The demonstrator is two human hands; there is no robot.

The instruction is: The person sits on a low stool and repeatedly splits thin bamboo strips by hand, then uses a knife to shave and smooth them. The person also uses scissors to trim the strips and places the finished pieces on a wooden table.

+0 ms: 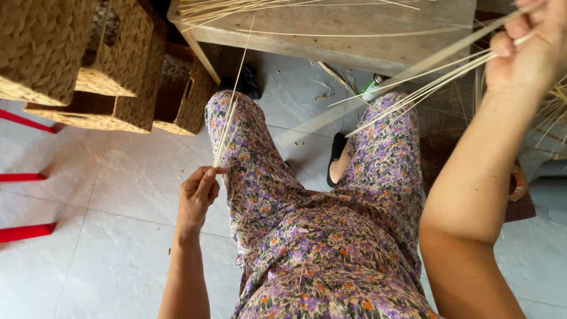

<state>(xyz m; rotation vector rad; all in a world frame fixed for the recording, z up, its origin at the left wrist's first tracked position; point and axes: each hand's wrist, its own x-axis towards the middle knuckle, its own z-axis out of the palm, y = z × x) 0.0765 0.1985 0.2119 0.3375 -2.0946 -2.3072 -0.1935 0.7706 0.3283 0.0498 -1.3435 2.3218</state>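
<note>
My left hand (198, 192) is beside my left knee, pinching the lower ends of a few thin pale straw strands (231, 106) that rise toward the wooden table (331, 44). My right hand (527, 50) is raised at the upper right, closed on a bundle of long pale straw strands (413, 88) that slant down-left across my right knee. I sit with purple floral trousers (319, 224) filling the middle of the view. More loose strands (236, 9) lie on the tabletop.
Several woven baskets (112, 65) are stacked at the upper left over red bars (23, 176). A can (372, 87) and straw scraps lie on the grey tiled floor under the table. Black sandals (336, 155) show by my feet.
</note>
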